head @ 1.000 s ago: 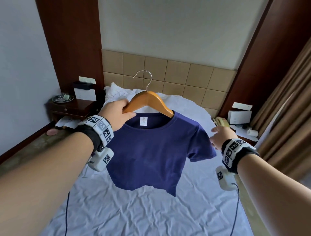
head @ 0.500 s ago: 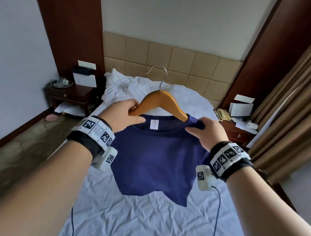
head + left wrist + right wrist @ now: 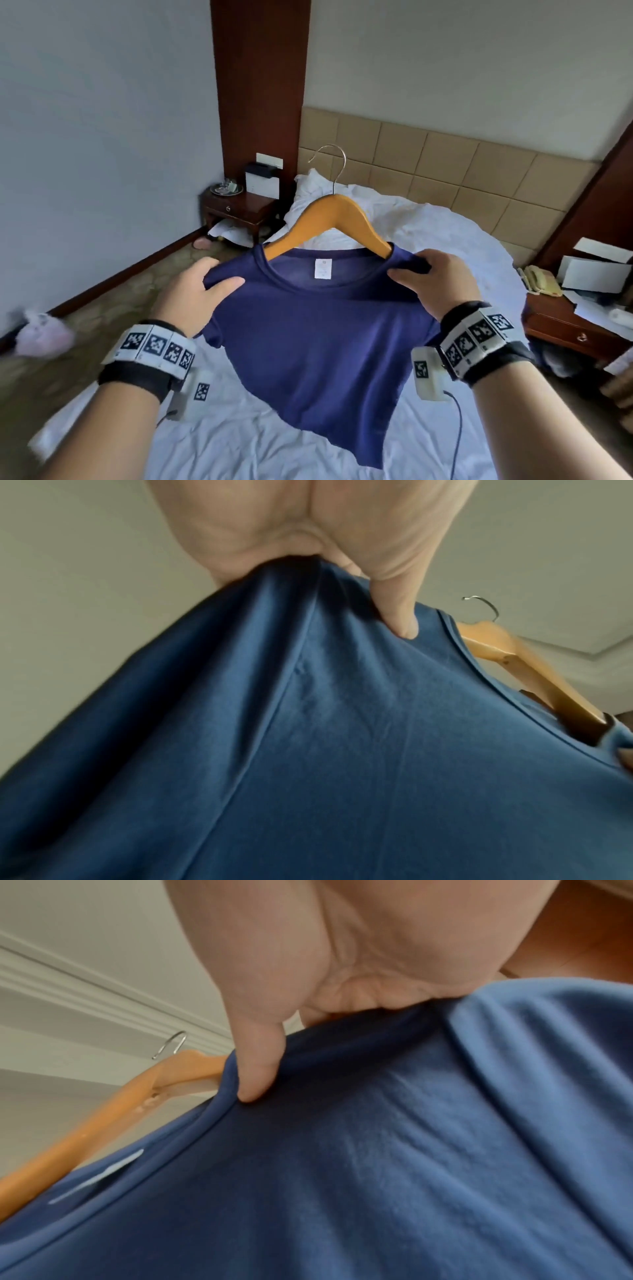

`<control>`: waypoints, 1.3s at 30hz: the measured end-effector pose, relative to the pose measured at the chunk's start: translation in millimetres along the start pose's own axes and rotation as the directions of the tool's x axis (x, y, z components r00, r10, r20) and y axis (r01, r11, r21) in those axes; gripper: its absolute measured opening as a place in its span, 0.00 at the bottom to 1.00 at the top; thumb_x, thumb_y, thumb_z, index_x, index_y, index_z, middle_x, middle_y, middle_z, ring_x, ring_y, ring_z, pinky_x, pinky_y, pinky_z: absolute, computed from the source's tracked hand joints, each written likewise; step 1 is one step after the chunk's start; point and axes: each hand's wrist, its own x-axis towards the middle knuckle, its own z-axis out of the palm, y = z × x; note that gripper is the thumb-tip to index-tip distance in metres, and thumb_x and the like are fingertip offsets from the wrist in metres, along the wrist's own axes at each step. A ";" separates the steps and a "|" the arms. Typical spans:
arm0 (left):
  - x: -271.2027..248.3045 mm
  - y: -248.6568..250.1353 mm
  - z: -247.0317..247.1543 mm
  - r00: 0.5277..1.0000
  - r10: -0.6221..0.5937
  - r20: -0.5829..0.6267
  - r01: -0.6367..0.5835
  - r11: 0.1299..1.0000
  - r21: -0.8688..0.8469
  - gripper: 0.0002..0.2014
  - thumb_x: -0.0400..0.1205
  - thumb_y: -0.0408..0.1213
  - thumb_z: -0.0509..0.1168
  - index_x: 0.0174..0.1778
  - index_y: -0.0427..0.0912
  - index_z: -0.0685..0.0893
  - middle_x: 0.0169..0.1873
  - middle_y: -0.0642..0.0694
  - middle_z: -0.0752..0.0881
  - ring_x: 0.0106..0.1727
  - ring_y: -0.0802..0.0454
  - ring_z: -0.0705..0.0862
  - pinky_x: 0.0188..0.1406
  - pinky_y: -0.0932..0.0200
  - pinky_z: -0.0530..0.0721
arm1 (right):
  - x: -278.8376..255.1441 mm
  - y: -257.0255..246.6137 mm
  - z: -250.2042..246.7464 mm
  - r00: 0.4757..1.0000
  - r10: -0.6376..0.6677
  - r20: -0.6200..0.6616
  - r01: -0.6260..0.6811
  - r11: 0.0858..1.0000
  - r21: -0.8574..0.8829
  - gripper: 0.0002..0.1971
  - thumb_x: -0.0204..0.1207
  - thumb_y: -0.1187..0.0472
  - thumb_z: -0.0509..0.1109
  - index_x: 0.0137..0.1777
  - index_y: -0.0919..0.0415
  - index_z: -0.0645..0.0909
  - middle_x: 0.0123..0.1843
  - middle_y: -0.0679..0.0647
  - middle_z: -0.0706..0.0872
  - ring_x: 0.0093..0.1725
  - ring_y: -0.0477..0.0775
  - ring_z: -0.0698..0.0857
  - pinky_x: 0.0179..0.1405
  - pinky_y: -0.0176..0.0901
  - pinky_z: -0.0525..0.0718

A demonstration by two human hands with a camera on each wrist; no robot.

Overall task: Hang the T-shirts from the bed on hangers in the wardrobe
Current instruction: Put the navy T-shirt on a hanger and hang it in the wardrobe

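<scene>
Your left hand (image 3: 191,294) has its grip closed on the left shoulder of the navy T-shirt (image 3: 318,346): the thumb (image 3: 399,615) lies across the front of the cloth and the fingers are tucked behind the bunched fabric. Your right hand (image 3: 435,287) grips the opposite shoulder the same way, thumb (image 3: 257,1074) pressed on the front just beside the collar seam, fingers curled under the fold.

Between your two hands the T-shirt hangs spread out, its white neck label (image 3: 322,268) facing you and its hem hanging free above the bed (image 3: 239,442). Both arms of the wooden hanger (image 3: 329,222) run into the neck opening and under the shoulders you hold; its metal hook (image 3: 334,164) rises above the collar, toward the padded headboard (image 3: 445,164).

The bed, with its rumpled white sheet, lies under the T-shirt. Left of the bed's head stands a dark nightstand (image 3: 236,209) with a tray on it. Right of the bed a second nightstand (image 3: 575,325) carries a telephone (image 3: 541,281) and loose papers. A pink slipper (image 3: 44,334) lies on the floor off the bed's left side
</scene>
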 end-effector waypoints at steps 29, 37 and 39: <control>-366.7 -70.6 -279.1 0.650 -0.297 -0.699 0.373 0.927 -0.046 0.09 0.82 0.48 0.75 0.42 0.47 0.85 0.32 0.54 0.88 0.33 0.58 0.85 0.36 0.51 0.82 | -189.2 -232.6 162.0 0.858 -0.410 0.310 0.088 0.711 0.698 0.15 0.79 0.45 0.76 0.47 0.58 0.86 0.46 0.50 0.90 0.44 0.48 0.85 0.47 0.44 0.80; -427.2 -161.5 -435.0 0.525 -0.324 -0.787 0.440 0.895 -0.075 0.13 0.81 0.52 0.74 0.42 0.47 0.83 0.34 0.48 0.88 0.39 0.47 0.87 0.45 0.45 0.85 | -279.5 -406.9 251.1 0.793 -0.511 0.331 0.159 0.699 0.697 0.18 0.79 0.42 0.76 0.49 0.59 0.87 0.44 0.49 0.91 0.43 0.48 0.86 0.44 0.43 0.79; -441.7 -180.3 -469.7 0.506 -0.318 -0.802 0.443 0.893 -0.075 0.13 0.81 0.51 0.74 0.41 0.46 0.83 0.34 0.46 0.88 0.39 0.46 0.87 0.44 0.45 0.84 | -302.1 -444.9 274.4 0.779 -0.528 0.337 0.155 0.684 0.713 0.18 0.79 0.42 0.76 0.50 0.59 0.86 0.44 0.50 0.91 0.44 0.51 0.87 0.45 0.43 0.79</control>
